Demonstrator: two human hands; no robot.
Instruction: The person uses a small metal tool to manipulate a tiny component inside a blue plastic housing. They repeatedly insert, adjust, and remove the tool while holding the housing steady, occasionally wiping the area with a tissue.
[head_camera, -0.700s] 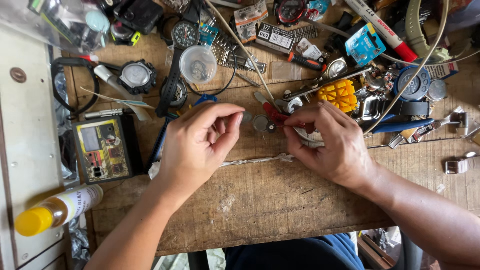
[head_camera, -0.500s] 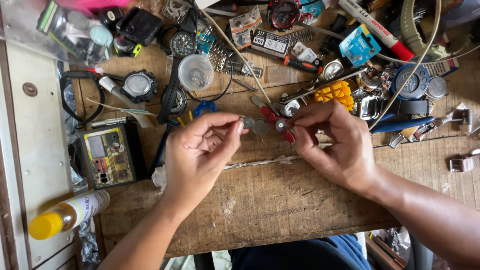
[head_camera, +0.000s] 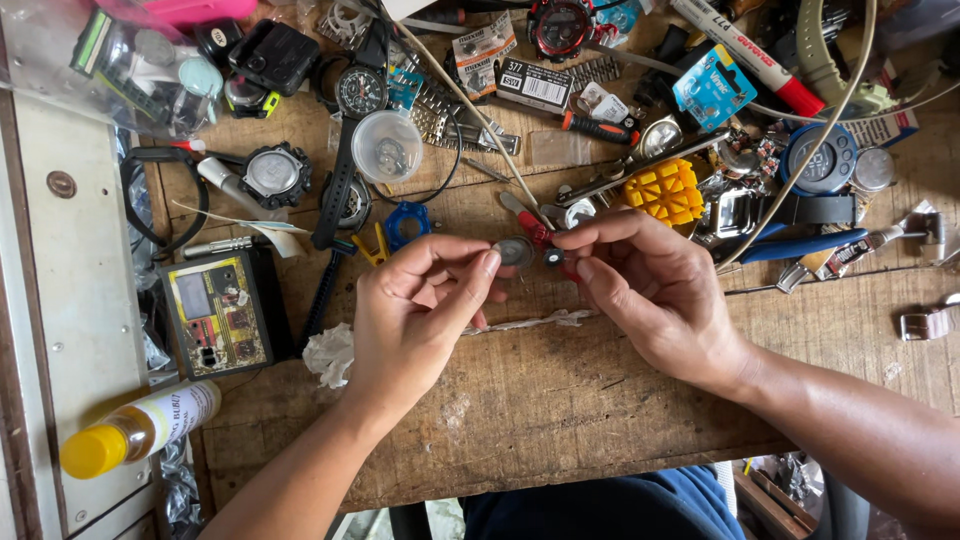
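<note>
On the wooden desk (head_camera: 560, 400), the left hand (head_camera: 420, 310) pinches a small round metal watch case (head_camera: 516, 251) between thumb and fingertips. Just beside it, the right hand (head_camera: 655, 295) has its grip pressed on a red-handled tool (head_camera: 533, 224), which touches the case.

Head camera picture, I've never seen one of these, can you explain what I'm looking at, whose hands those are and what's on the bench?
The camera sits on a person's head and looks down, so both hands are that person's own. The left hand pinches a small round metal disc, probably a watch part. The right hand holds a small dark piece beside it, over a red-handled tool. Below is a worn wooden bench crowded with watches, a yellow block, blue pliers, a small tester and a yellow-capped bottle.
</note>
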